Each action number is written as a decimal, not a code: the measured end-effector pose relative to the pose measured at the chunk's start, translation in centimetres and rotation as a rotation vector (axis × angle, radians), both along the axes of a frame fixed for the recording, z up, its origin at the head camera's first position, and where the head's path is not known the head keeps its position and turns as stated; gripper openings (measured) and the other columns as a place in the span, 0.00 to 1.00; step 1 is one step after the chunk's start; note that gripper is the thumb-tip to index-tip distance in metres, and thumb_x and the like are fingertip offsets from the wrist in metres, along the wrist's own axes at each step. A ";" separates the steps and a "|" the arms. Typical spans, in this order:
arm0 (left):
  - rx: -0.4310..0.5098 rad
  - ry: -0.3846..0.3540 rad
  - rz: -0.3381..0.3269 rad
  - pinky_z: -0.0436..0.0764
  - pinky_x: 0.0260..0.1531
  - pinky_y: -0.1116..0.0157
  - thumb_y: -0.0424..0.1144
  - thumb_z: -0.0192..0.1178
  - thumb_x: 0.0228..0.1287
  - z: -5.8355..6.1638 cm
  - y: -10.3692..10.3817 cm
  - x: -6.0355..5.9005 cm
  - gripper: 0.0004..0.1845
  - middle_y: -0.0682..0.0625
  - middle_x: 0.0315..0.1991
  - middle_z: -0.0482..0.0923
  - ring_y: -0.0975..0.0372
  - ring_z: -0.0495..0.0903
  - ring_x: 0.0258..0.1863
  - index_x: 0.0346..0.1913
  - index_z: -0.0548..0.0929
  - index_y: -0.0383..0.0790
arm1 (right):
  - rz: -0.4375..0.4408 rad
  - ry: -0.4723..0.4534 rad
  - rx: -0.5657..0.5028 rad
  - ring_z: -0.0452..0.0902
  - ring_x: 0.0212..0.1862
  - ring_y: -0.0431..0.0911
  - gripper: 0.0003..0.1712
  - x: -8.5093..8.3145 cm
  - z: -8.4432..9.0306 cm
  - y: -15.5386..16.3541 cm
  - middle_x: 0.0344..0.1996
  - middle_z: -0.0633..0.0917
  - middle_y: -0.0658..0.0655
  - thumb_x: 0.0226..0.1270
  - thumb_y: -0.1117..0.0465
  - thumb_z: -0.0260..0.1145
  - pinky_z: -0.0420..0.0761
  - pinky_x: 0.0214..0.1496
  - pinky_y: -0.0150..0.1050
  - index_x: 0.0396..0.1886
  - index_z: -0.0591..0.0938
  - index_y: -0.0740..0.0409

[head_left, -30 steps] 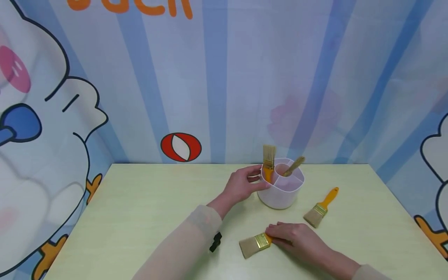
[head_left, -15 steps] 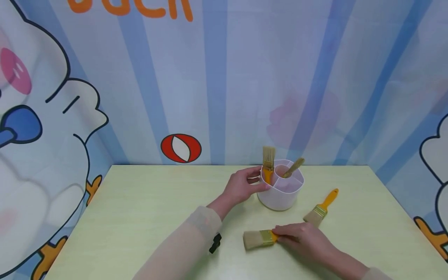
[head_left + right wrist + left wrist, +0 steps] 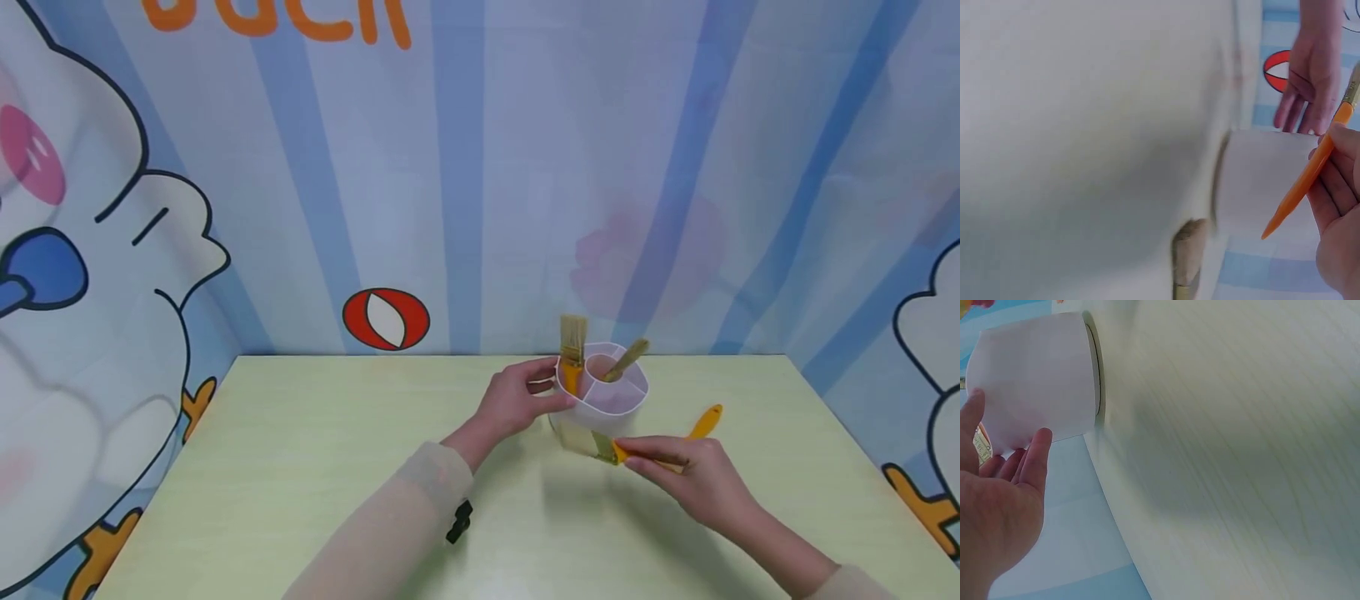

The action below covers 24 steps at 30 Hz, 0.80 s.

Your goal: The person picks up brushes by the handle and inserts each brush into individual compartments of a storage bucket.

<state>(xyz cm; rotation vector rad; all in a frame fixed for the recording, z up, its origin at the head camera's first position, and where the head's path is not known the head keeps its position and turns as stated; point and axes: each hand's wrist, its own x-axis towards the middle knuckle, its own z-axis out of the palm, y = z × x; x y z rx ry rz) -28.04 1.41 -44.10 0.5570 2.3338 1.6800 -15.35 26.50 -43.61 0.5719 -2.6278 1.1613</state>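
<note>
Lifting a brush (image 3: 606, 448) off the desk (image 3: 315, 467), right hand (image 3: 693, 477) fingers pinch its orange handle before the cup (image 3: 600, 408); left hand (image 3: 516, 400) fingers lie straight against the cup's side. Next, tip the handle down into a free compartment.

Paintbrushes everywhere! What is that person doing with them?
A person sits at a pale green table. Their left hand rests against the side of a white divided cup, which already has two brushes standing in it. Their right hand grips an orange-handled paintbrush and holds it up in front of the cup. Another orange-handled brush lies on the table just behind that hand.
</note>
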 end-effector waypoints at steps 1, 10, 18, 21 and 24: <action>0.001 0.004 0.000 0.85 0.61 0.58 0.39 0.76 0.67 0.0 0.0 -0.1 0.34 0.46 0.70 0.81 0.50 0.82 0.67 0.75 0.78 0.42 | -0.011 -0.020 -0.028 0.91 0.46 0.37 0.16 -0.2 0.4 -0.1 0.46 0.94 0.53 0.67 0.66 0.77 0.89 0.43 0.30 0.54 0.93 0.55; 0.000 -0.007 0.013 0.86 0.60 0.61 0.40 0.77 0.66 -0.3 -0.1 -0.3 0.35 0.47 0.70 0.81 0.52 0.82 0.67 0.74 0.79 0.42 | -0.026 -0.049 -0.221 0.89 0.50 0.35 0.16 -2.7 3.2 -1.6 0.52 0.91 0.64 0.73 0.66 0.73 0.89 0.47 0.31 0.58 0.90 0.64; -0.015 0.001 0.012 0.85 0.59 0.64 0.44 0.77 0.67 -0.1 0.0 -0.1 0.36 0.51 0.72 0.79 0.53 0.82 0.68 0.76 0.78 0.46 | -0.048 -0.045 -0.289 0.86 0.52 0.30 0.17 -5.3 4.2 -2.9 0.57 0.89 0.64 0.77 0.64 0.70 0.86 0.51 0.27 0.61 0.89 0.63; -0.012 0.008 0.013 0.85 0.60 0.63 0.44 0.77 0.67 0.0 0.0 -0.1 0.35 0.51 0.71 0.80 0.53 0.82 0.68 0.76 0.78 0.46 | -0.055 -0.033 -0.301 0.86 0.52 0.31 0.18 -6.0 4.2 -3.2 0.56 0.90 0.64 0.77 0.62 0.70 0.86 0.50 0.27 0.61 0.88 0.62; 0.000 0.018 0.010 0.85 0.60 0.61 0.43 0.76 0.68 -0.1 0.1 -0.2 0.34 0.50 0.71 0.80 0.52 0.82 0.68 0.75 0.79 0.46 | -0.071 -0.023 -0.319 0.86 0.51 0.32 0.18 -6.5 4.2 -3.4 0.56 0.90 0.63 0.76 0.60 0.71 0.87 0.49 0.27 0.61 0.89 0.60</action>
